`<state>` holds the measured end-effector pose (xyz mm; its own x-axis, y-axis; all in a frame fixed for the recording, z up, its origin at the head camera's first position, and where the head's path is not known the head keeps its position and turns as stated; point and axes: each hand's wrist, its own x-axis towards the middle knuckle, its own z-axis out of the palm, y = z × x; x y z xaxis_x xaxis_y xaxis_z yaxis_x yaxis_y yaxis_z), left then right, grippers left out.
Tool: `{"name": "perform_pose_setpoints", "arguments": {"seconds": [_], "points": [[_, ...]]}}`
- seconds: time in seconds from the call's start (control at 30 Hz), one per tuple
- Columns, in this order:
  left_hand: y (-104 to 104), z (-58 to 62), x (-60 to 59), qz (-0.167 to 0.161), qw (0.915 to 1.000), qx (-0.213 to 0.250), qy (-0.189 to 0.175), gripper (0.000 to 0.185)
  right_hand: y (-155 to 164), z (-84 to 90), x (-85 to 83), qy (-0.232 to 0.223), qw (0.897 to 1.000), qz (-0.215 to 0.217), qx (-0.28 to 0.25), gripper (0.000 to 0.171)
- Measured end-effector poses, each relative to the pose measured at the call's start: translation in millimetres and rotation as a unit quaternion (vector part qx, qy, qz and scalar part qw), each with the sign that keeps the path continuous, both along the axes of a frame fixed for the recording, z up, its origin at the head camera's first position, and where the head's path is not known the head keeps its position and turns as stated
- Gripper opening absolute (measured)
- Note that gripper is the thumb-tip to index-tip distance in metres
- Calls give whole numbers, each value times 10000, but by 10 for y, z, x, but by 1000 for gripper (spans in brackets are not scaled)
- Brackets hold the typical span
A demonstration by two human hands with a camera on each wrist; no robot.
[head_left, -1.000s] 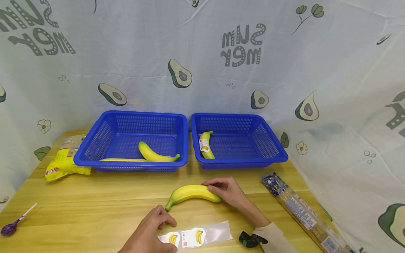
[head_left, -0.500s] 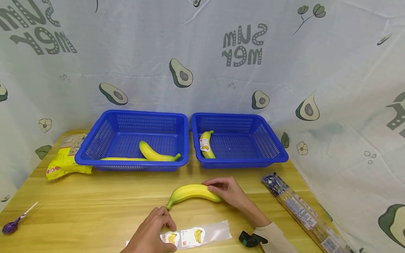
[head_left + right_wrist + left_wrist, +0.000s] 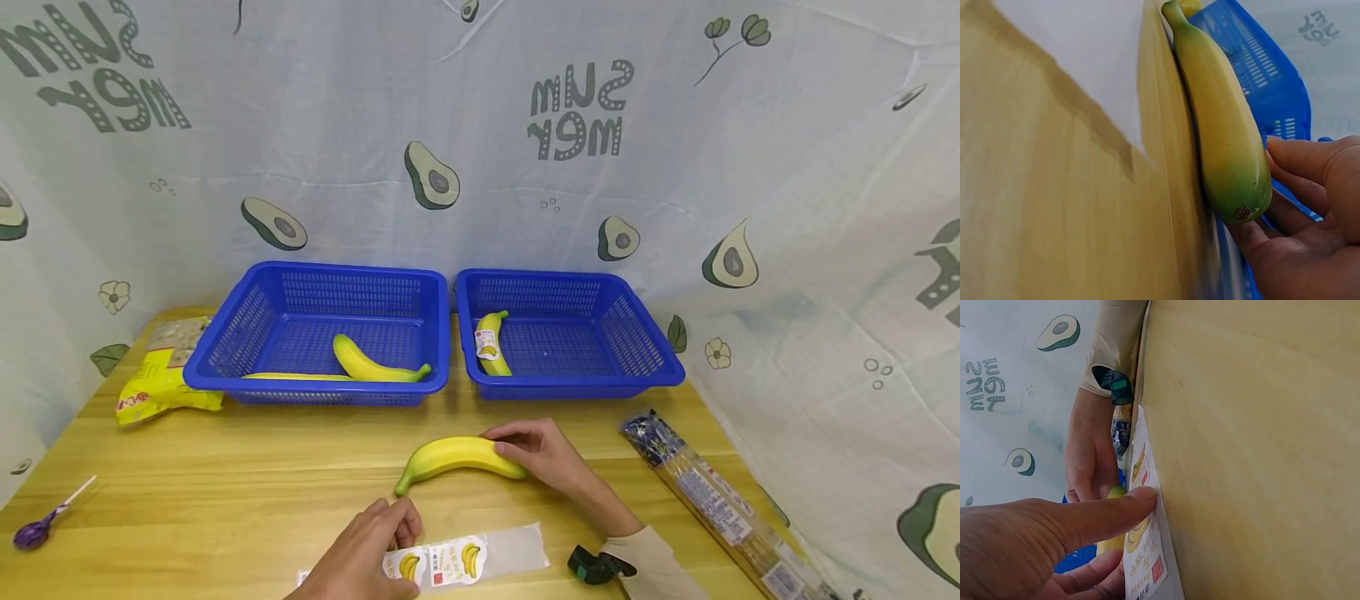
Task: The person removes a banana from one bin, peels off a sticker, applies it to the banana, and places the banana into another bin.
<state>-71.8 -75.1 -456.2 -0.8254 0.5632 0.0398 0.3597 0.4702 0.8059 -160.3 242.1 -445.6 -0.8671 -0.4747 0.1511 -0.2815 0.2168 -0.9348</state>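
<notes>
A yellow banana (image 3: pixel 453 454) with greenish ends lies on the wooden table in front of the baskets. My right hand (image 3: pixel 542 454) holds its right end, thumb on the near side and fingers behind; the right wrist view shows the green tip of the banana (image 3: pixel 1225 125) by the thumb. Nearer to me lies a clear strip of banana stickers (image 3: pixel 517 554). Its left part is under my left hand (image 3: pixel 367 550), which grips the strip across its width. In the left wrist view the thumb of the left hand (image 3: pixel 1035 540) lies over a printed sticker (image 3: pixel 1147 562).
Behind are two blue baskets. The left basket (image 3: pixel 360 287) contains bananas (image 3: pixel 371 367); the right basket (image 3: pixel 585 333) contains a banana (image 3: pixel 495 354) with a sticker on it. A yellow bag (image 3: pixel 161 375) and a purple lollipop (image 3: pixel 33 533) are at left, a long plastic packet (image 3: pixel 720 500) at right.
The left hand's fingers have shifted slightly over the sticker strip, and a bit of strip now shows left of that hand. My right hand and the banana stay put. The head view has turned slightly.
</notes>
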Motion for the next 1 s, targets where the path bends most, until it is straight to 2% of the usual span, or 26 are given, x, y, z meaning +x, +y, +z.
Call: {"name": "perform_pose_setpoints", "arguments": {"seconds": [0.17,0.3,0.43,0.57,0.67,0.83,1.0], "points": [[13,37,-16,-218,9987,180,-417,28,12,16,-9,-4,9999,-30,126,23],[43,59,-23,-563,9934,682,-732,14,12,50,-6,85,9997,28,234,24],[72,86,-20,-691,9907,928,-722,12,2,114,-5,285,9990,23,344,25],[99,140,-20,-668,9905,1026,-633,14,6,213,22,719,9961,30,511,26],[123,204,-31,-590,9912,996,-650,16,15,304,48,1233,9897,103,726,26],[144,332,-92,-552,9929,908,-538,16,6,448,64,1999,9724,224,1182,26],[146,427,-162,-669,9914,1066,-351,15,-30,555,94,2133,9674,534,1259,25]]}}
